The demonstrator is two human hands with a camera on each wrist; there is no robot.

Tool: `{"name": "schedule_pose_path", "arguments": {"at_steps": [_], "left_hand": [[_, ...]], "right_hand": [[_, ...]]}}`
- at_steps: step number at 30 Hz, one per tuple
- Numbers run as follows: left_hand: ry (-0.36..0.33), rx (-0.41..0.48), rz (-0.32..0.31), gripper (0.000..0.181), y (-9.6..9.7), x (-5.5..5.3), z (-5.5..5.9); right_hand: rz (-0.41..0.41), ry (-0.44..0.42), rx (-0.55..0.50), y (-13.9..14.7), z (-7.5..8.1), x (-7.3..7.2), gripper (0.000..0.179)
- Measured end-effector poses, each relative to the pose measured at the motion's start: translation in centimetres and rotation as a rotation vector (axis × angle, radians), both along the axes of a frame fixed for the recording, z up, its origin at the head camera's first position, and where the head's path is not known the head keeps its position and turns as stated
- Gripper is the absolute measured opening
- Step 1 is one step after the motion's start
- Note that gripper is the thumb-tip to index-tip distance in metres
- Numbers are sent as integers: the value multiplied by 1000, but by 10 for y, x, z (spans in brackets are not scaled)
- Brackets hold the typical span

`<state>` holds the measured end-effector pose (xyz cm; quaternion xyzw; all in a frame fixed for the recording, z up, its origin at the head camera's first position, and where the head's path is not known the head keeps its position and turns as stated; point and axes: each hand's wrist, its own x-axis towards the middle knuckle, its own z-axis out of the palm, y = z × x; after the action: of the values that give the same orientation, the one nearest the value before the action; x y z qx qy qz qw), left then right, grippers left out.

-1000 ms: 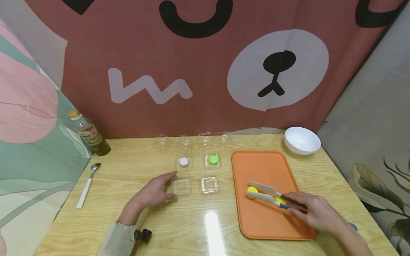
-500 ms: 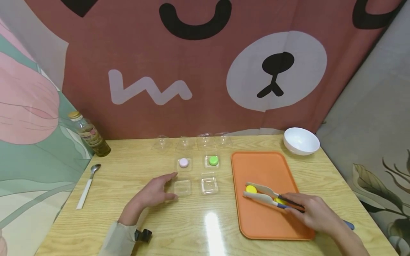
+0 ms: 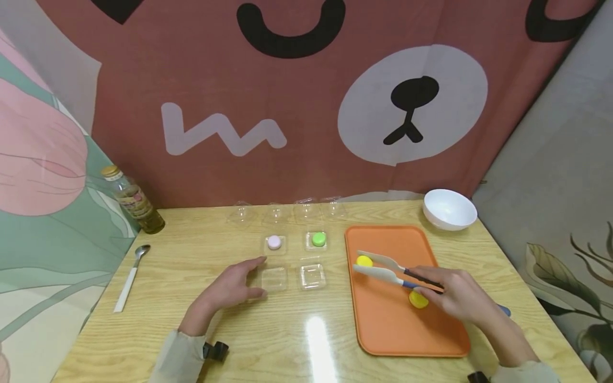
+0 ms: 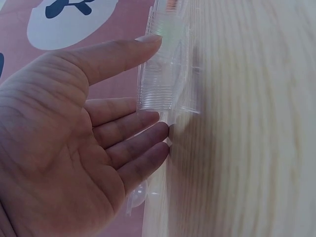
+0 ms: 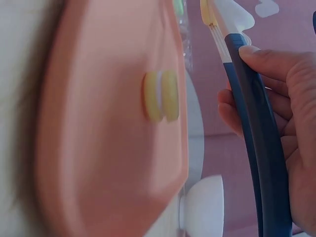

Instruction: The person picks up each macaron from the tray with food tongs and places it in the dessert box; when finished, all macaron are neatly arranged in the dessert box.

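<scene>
My right hand [image 3: 460,295] grips a pair of tongs [image 5: 261,123] with pale tips and dark blue handles. Between the tips is a yellow macaron [image 3: 364,261], raised above the orange tray [image 3: 407,335] in the right wrist view. A second yellow macaron [image 3: 419,299] lies on the tray below the handles; its pale filling shows in the right wrist view. My left hand [image 3: 230,287] has its fingers spread, thumb and fingertips right at the edge of a clear plastic box base [image 3: 274,279] with nothing in it.
Another clear base [image 3: 312,276] stands alongside. Behind are bases holding a pink macaron [image 3: 274,242] and a green macaron [image 3: 319,239], then several clear lids [image 3: 306,211]. A white bowl [image 3: 450,210] sits back right; a bottle [image 3: 139,205] and spoon [image 3: 129,282] stand left.
My right hand has lifted the tongs with the yellow macaron and moved up and left over the tray, uncovering the second yellow macaron. My left hand has stayed nearly still.
</scene>
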<state>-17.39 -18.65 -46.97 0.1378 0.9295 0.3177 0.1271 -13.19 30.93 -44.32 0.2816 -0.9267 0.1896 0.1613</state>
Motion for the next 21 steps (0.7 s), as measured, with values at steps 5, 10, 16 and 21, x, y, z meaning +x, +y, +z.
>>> {"name": "schedule_pose_path", "arguments": {"at_steps": [5, 10, 16, 21], "left_hand": [[3, -1, 0, 79, -1, 0, 0], [-1, -1, 0, 80, -1, 0, 1], [-13, -1, -4, 80, -2, 0, 2], [-13, 9, 4, 80, -2, 1, 1]], "right_hand": [[7, -33, -13, -15, 6, -14, 45], [22, -86, -33, -29, 10, -26, 41], [36, -178, -63, -46, 14, -38, 41], [105, -164, -75, -59, 16, -50, 40]]}}
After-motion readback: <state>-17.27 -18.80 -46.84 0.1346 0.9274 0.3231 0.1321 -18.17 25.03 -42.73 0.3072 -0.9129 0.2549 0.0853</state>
